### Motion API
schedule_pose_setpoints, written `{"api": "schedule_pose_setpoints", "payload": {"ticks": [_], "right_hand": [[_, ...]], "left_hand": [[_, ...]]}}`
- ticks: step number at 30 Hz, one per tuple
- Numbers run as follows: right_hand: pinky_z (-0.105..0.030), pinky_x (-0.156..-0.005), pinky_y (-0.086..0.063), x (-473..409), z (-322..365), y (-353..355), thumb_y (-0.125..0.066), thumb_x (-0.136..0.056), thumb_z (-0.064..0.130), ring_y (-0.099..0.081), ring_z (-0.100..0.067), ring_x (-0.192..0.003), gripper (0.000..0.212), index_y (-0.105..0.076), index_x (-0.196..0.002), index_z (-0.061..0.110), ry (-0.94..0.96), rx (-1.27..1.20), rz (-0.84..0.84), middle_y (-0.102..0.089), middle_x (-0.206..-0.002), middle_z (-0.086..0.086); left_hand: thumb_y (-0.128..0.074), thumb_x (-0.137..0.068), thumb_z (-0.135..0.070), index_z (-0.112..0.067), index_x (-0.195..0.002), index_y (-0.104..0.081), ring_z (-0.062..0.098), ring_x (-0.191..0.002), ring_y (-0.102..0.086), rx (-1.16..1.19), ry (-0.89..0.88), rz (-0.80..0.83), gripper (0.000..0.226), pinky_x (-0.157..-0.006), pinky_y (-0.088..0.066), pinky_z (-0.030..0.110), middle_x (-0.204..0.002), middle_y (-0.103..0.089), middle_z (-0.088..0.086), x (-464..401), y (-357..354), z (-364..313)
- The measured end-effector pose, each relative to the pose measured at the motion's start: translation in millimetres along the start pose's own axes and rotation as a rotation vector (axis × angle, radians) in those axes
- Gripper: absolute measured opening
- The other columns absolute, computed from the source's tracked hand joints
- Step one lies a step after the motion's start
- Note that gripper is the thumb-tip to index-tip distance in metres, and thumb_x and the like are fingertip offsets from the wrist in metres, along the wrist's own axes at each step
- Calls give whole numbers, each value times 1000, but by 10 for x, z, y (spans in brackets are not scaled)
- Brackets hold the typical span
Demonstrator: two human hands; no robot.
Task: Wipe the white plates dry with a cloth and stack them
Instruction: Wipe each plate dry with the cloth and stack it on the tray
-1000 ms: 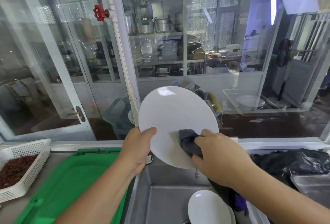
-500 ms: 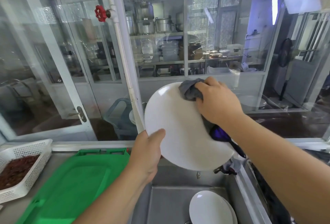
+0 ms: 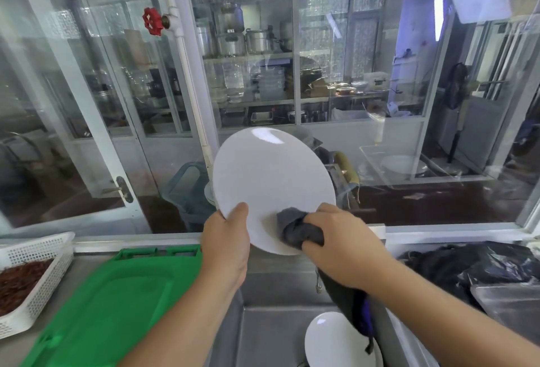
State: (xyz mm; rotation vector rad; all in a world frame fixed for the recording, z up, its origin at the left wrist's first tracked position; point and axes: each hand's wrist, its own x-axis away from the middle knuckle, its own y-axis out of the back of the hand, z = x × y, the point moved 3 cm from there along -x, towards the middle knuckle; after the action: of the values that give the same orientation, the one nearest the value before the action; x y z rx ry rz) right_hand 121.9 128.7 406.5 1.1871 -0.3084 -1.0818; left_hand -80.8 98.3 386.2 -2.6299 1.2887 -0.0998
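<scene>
A white plate (image 3: pixel 271 179) is held tilted on edge above the sink (image 3: pixel 271 334), presumably so that its face can be reached and drips fall into the basin. More plates (image 3: pixel 333 343) lie low in the sink. The plate's lower left rim is pinched by the left hand (image 3: pixel 226 245) (thumb on the face). A grey cloth (image 3: pixel 298 230) is bunched in the closed right hand (image 3: pixel 343 242) and pressed near the lower rim; half a second earlier it was at the top edge.

green tray (image 3: pixel 117 302) left, black bag (image 3: pixel 473 267) right
</scene>
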Motion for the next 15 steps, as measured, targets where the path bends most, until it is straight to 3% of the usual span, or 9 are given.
{"api": "schedule_pose_setpoints", "payload": {"ticks": [4,7,11,15], "right_hand": [[-38,-64,-50,83,315,-48,-49,-81,40,-57,-15,-72,16,-60,-85,30,162,-202,10,-51,-90,11],[-40,-60,-49,32,404,-25,-48,-82,39,-53,-16,-71,17,-61,-86,28,238,-148,-5,-50,-89,12],[-38,-59,-51,-54,195,62,-49,-82,41,-59,-19,-82,24,-62,-100,32,184,48,-76,-55,-98,11],[-39,-64,-53,-172,-213,119,-58,-88,34,-62,-28,-85,26,-63,-113,27,-33,153,-172,-56,-106,5]], "left_hand": [[-66,-81,-30,-6,-112,-78,35,-102,-75,34,22,47,41,-94,-59,50,-101,-82,8,65,-43,37],[-64,-95,-15,-7,-112,-78,42,-111,-73,85,34,72,24,-101,-58,55,-110,-80,18,74,-49,45],[-60,-101,-5,-14,-102,-79,28,-101,-78,72,10,44,22,-86,-60,42,-103,-83,6,41,47,37],[-66,-84,-27,-28,-92,-84,6,-89,-78,-22,-30,100,20,-77,-53,30,-99,-83,-7,83,141,17]]}}
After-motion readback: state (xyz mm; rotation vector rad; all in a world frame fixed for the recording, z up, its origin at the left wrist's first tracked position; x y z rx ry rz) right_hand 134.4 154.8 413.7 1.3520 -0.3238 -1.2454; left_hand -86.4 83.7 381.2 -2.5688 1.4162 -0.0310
